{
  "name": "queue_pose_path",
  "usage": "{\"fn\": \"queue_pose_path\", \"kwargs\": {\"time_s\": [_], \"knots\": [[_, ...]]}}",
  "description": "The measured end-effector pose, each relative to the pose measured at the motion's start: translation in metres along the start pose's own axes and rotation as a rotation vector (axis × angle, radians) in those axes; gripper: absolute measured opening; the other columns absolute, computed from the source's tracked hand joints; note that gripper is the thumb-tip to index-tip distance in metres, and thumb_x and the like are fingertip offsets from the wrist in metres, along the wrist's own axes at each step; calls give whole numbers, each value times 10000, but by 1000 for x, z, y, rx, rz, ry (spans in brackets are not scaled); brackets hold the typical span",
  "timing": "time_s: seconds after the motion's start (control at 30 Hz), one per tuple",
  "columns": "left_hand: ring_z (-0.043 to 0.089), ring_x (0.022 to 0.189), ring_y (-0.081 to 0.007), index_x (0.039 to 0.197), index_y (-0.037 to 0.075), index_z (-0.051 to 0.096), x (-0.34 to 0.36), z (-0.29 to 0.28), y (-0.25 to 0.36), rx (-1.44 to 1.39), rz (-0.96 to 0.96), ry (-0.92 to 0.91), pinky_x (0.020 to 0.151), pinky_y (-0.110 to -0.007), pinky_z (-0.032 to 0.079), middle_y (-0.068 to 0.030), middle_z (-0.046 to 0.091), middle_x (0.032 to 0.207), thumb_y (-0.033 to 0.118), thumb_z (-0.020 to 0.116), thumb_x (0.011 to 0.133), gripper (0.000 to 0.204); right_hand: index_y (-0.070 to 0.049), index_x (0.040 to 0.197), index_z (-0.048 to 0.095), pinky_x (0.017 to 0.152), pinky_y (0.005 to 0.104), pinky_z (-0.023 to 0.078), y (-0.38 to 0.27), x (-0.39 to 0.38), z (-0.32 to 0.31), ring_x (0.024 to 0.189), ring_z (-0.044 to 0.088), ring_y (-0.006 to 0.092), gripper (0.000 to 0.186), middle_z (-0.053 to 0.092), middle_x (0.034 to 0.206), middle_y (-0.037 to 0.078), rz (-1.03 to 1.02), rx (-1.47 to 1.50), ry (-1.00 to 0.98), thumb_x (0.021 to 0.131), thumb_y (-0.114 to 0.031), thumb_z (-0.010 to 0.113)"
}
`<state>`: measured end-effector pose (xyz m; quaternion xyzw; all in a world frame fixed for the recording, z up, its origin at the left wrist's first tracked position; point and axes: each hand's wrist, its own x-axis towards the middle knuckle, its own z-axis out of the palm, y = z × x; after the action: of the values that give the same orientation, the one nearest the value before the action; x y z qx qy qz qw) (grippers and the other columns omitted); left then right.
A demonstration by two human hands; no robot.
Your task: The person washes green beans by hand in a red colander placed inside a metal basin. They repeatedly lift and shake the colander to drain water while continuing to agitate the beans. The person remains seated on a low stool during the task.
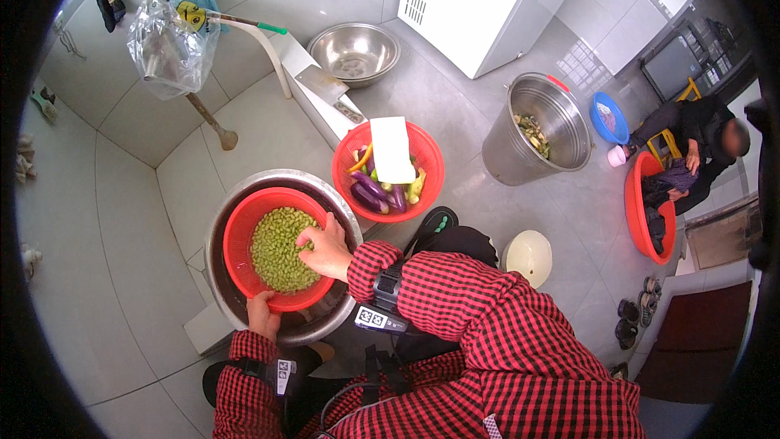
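A red plastic basket (237,232) holding shelled green beans (280,254) sits inside a large steel basin (218,276); the beans look wet. My left hand (262,315) grips the basket's near rim, fingers closed on it. Over the right part of the beans is my right hand (327,250), its fingers curled and touching them, thumb and fingertips closed around a few. Just beyond the basin, a second red basket (435,167) contains purple eggplants (370,193) and green and yellow vegetables, with a white rectangular sheet (392,150) lying over part of it.
A cleaver (323,83) lies on the low white ledge (296,57), near an empty-looking steel bowl (353,50). Farther right stand a steel bucket (508,146) with scraps and a cream bowl (528,258). At far right, a seated person (715,142) handles cloth over a red tub (638,211).
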<state>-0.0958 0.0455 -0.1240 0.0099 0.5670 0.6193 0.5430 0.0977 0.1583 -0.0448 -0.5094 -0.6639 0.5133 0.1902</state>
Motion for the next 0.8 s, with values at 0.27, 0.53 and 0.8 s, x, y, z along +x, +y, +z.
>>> {"fn": "queue_pose_path", "kwargs": {"time_s": [0.27, 0.53, 0.8], "knots": [[526, 993, -286, 1164, 41, 437, -3, 1, 0, -35, 19, -49, 843, -438, 466, -105, 510, 1125, -141, 415, 689, 510, -159, 959, 553, 1029, 525, 109, 1, 0, 0, 1249, 65, 533, 248, 26, 1329, 409, -5, -2, -7, 718, -178, 606], [517, 1022, -292, 1187, 28, 427, 2, -3, -2, -20, 0, -41, 858, -454, 457, -115, 502, 1161, -146, 411, 693, 525, -161, 939, 561, 1031, 519, 116, 3, 1, 3, 1241, 88, 534, 241, 47, 1327, 403, 0, -1, 12, 706, -181, 615], [536, 974, -296, 1158, 33, 437, 0, 0, 0, -24, 1, -36, 828, -444, 478, -124, 512, 1110, -145, 414, 694, 497, -151, 931, 564, 1031, 511, 126, 3, 1, 3, 1225, 133, 521, 238, 109, 1322, 367, -11, -22, 29, 699, -175, 610]]}}
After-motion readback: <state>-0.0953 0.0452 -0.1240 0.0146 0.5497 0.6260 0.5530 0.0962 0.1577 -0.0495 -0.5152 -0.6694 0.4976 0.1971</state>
